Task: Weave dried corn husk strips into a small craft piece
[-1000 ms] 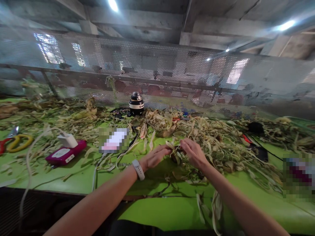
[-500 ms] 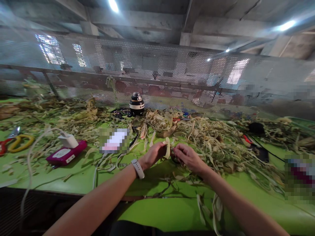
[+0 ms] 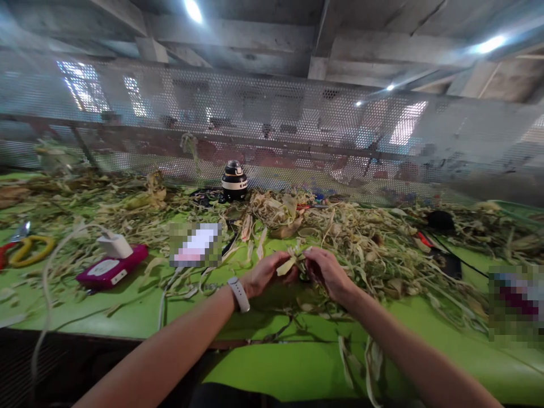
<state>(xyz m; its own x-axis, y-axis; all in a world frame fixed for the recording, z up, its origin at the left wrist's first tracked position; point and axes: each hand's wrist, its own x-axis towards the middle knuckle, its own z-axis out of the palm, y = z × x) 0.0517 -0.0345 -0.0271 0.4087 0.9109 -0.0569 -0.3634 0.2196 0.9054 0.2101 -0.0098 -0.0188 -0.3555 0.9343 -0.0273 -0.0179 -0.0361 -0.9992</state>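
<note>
Both hands meet over the green tabletop (image 3: 255,360), near the middle of the head view. My left hand (image 3: 268,272), with a pale watch on its wrist, has its fingers closed on a pale husk strip (image 3: 286,266). Close beside it on the right, my right hand (image 3: 326,271) pinches the same small bundle of husk strips. Parts of the fingertips and the lower end of the bundle are hidden. Loose dry husks (image 3: 352,232) lie heaped just beyond and to the right of the hands.
A blurred phone (image 3: 198,245) and a magenta power block (image 3: 113,273) with a white plug and cable lie to the left. Yellow-handled scissors (image 3: 32,251) are at far left. A black bottle (image 3: 234,181) stands behind, before a perforated screen (image 3: 272,124).
My right hand has risen slightly and turned, its fingers now nearer the top of the bundle. The pale strip, upright before, now slants down to the left.
</note>
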